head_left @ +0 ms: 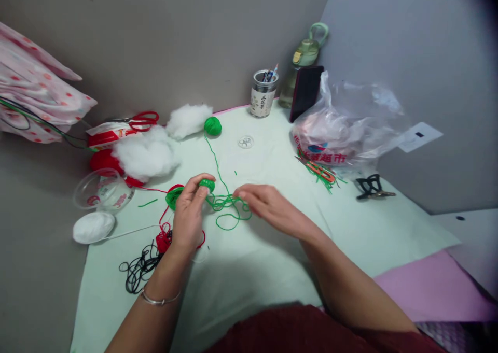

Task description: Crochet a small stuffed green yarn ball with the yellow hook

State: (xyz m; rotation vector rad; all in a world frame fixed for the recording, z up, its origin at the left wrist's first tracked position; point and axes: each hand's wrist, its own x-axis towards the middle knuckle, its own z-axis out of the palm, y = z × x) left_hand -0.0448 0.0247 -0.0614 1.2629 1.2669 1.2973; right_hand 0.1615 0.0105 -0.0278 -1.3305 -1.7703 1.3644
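My left hand [189, 210] is closed around a small wound ball of green yarn [207, 185], held between thumb and fingers above the table. To its right, my right hand [270, 207] has its fingers pressed together on the loose green yarn [223, 202]. Slack loops of that strand hang between both hands. One line of it runs back toward a larger green yarn ball [212, 126] on the table. Another coil of green yarn [174, 197] lies just left of my left hand, partly covered by it. Red yarn [163, 240] and tangled black cord [139, 270] lie near my left wrist.
White stuffing [146, 153], red-handled scissors [143, 119], a clear plastic bowl [103, 189] and a white yarn ball [93, 227] stand at left. Farther back are a pen cup [263, 95] and a bottle [305, 52]. A plastic bag [342, 130], orange cutter [321, 170] and black clip [369, 187] lie right.
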